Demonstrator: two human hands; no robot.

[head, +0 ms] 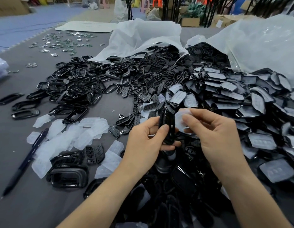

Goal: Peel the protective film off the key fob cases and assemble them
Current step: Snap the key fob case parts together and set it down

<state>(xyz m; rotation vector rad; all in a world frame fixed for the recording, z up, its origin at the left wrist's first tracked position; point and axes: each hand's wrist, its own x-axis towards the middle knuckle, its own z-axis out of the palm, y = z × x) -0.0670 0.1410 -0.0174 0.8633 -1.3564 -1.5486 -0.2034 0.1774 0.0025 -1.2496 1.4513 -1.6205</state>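
A: Where is the case being worked on?

B: A black plastic key fob case (166, 127) is held upright just off centre, toward five o'clock. It is gripped by the left hand (148, 139), with the thumb laid on its near edge and the fingers curled behind.

A: And the other grip?

B: A translucent white protective film (180, 120) is pinched by the right hand (213, 134), just beside the case's right edge. Whether it is attached there cannot be told.

A: What is spread on the grey counter (36, 203)?

B: A heap of film-covered black cases (241, 99) is seen at three o'clock, spilling from a clear plastic bag (266, 43). Glossy black frames (74, 89) are piled at ten o'clock, and small black button pads (143, 91) at twelve, below a white plastic bag (143, 35). Loose peeled films (64, 139) are scattered at eight o'clock, beside a dark blue pen (26, 162).

A: Can any writing be read?

B: Faint print is seen on a brown cardboard box (9, 7) at eleven o'clock, but it is too blurred to be read.
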